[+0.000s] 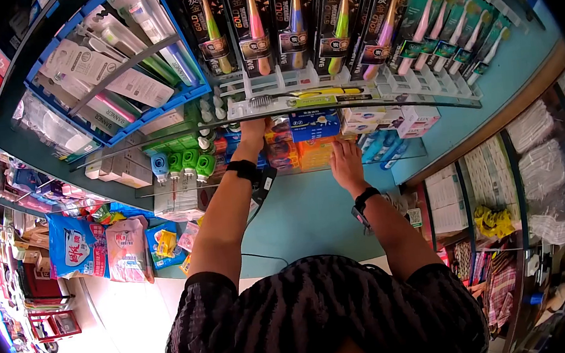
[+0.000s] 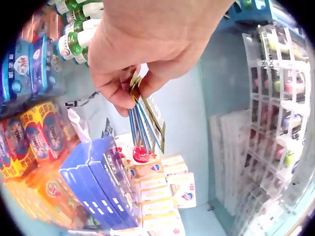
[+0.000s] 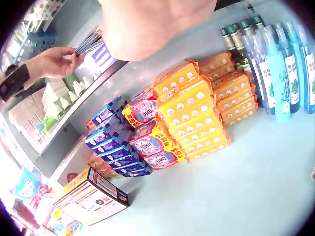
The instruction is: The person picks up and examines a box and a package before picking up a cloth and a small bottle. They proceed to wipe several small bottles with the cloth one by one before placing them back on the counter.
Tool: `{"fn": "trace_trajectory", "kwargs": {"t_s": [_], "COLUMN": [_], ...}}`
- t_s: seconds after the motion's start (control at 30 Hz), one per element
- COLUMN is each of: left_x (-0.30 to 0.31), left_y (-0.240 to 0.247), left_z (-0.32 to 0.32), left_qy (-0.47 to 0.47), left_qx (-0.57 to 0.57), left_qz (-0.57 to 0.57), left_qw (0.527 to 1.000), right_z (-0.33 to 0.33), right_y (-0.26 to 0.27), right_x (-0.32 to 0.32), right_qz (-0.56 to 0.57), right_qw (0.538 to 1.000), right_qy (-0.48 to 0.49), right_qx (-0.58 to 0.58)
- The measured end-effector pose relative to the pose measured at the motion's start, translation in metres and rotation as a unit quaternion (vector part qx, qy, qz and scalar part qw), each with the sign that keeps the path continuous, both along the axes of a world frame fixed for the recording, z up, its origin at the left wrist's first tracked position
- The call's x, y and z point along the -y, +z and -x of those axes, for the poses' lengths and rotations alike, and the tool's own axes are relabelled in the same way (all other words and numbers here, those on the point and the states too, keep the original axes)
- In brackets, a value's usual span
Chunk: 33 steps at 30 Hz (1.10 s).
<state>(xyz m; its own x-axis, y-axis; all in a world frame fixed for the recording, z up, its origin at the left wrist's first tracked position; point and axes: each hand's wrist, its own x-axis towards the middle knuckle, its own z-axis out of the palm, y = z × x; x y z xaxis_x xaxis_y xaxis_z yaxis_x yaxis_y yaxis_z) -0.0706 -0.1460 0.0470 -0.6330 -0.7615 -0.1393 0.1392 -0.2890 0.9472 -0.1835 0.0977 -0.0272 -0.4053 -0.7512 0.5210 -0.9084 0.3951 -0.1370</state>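
Note:
My left hand (image 2: 147, 44) pinches a small bundle of thin, flat cardboard-like packets (image 2: 147, 120) by one end between thumb and fingers. They hang down over the shelf, slightly fanned out, with blue and olive edges. Below and beside them stand dark blue boxes (image 2: 101, 182) and small white-and-orange boxes (image 2: 156, 196). The right wrist view also shows the left hand (image 3: 56, 63) holding the packets (image 3: 88, 40) to one side. My right hand (image 1: 346, 163) is by the shelf front, fingers relaxed, near the orange soap packs (image 3: 189, 118); its fingertips are out of the right wrist view.
Packaged toothbrushes (image 1: 294, 19) stand in a clear rack above. A blue basket (image 1: 205, 89) of toothbrushes is at upper left. Glass shelf edges (image 1: 183, 133) cross near both hands. Green bottles (image 1: 189, 160), OMO soap packs (image 3: 147, 145) and blue bottles (image 3: 280, 73) line the shelves.

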Motion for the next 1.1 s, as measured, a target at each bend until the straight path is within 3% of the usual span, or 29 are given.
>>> {"fn": "trace_trajectory", "kwargs": {"t_s": [0.1,0.17,1.1], "left_x": [0.033,0.038,0.033], "left_y": [-0.031,-0.042,-0.046], "left_z": [0.017,0.018,0.019], "left_qy": [-0.064,-0.065,-0.045], "left_qx": [0.067,0.083,0.13], "left_qz": [0.126,0.14,0.225], "left_qw": [0.988,0.985,0.965], "right_z": [0.0,0.002,0.003], "right_y": [0.001,0.001,0.001], "right_x": [0.0,-0.001,0.002], "right_qz": [-0.008,-0.013,-0.036], "right_qw": [1.0,1.0,0.999], "right_qy": [0.003,0.002,-0.015], "right_qx": [0.003,-0.001,-0.012]}}
